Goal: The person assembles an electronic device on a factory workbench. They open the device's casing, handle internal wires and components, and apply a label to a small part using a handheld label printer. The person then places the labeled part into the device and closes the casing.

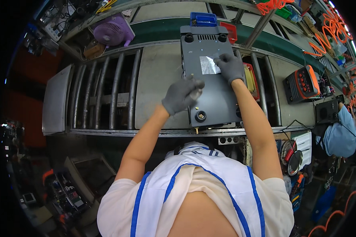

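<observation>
A dark grey metal case [215, 93] lies in front of me with its round black feet facing up. On its upper half is a white, shiny label [208, 65]. My right hand [230, 67], in a grey glove, has its fingers curled and pinched at the label's right edge. Over the case's left side is my left hand [182, 95], also gloved, with its fingers bent together. Something small and pale may be at its fingertips, but blur hides what it is. A black foot [200, 115] stands at the case's near left corner.
Metal rollers [116, 89] and flat plates form the conveyor line. Behind the case are a blue bin [203, 19] and a red bin [230, 31]. A purple fan [112, 31] stands far left. An orange-black machine [302, 84] sits right, near another person's blue sleeve [338, 136].
</observation>
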Demonstrator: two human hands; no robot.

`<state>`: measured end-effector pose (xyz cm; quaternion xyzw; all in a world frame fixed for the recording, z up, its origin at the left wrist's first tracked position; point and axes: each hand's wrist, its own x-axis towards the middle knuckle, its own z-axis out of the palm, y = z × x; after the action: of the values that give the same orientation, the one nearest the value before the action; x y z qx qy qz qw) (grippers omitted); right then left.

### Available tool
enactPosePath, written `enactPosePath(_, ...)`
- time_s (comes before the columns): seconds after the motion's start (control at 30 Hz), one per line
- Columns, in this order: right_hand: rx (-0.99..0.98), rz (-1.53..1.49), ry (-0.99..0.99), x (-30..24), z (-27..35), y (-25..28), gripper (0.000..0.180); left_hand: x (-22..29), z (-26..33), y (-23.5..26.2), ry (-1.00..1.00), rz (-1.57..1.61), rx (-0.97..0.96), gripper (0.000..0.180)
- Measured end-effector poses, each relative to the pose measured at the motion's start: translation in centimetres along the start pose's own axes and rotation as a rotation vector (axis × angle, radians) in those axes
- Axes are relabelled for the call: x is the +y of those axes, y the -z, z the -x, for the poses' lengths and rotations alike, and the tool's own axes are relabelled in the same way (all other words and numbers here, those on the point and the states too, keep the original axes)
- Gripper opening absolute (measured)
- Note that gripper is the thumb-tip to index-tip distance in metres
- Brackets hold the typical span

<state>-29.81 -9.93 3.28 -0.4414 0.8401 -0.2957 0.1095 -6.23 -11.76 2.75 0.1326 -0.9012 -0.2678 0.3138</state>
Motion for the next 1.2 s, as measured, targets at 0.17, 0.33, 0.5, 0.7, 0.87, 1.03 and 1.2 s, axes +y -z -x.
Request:
enactPosePath(0.17, -0.022, 0.026, -0.006, -1.1, 0.5, 0.9, 0.036, 3.1, 3.5, -0.9, -0.009, 0.007, 0.074, 0.039)
enactPosePath(0.33, -0.044, 0.029, -0.013, -0.6, 0.2, 0.6, 0.034, 5.5, 5.5, -2.0, 0.076, 0.093, 0.183, 0.039)
enactPosePath(0.5, 0.064, -0.088, 0.109, -1.3, 0.6, 0.3, 0.023, 4.9, 3.5, -0.9, 0.185, -0.015, 0.109, 0.033)
enactPosePath(0.7, 0.259, 0.045, 0.454, -3.4, 1.6, 0.0, 0.017, -1.8, -3.9, -1.3, 0.172, -0.613, -0.109, 0.065)
enactPosePath(0.87, 0.229, -0.055, 0.429, -4.7, 2.3, 0.8, 0.018, -0.9, -4.4, -1.3, 0.277, -0.655, -0.272, 0.08)
enactPosePath(1.03, 0.266, -0.063, 0.503, -4.8, 2.5, 0.4, 0.019, -0.5, -4.3, -1.1, 0.292, -0.67, -0.299, 0.082)
enactPosePath(1.2, 0.322, 0.012, 0.493, -4.6, 2.1, 0.8, 0.019, 1.3, -4.6, -1.0, 0.298, -0.767, -0.357, 0.085)
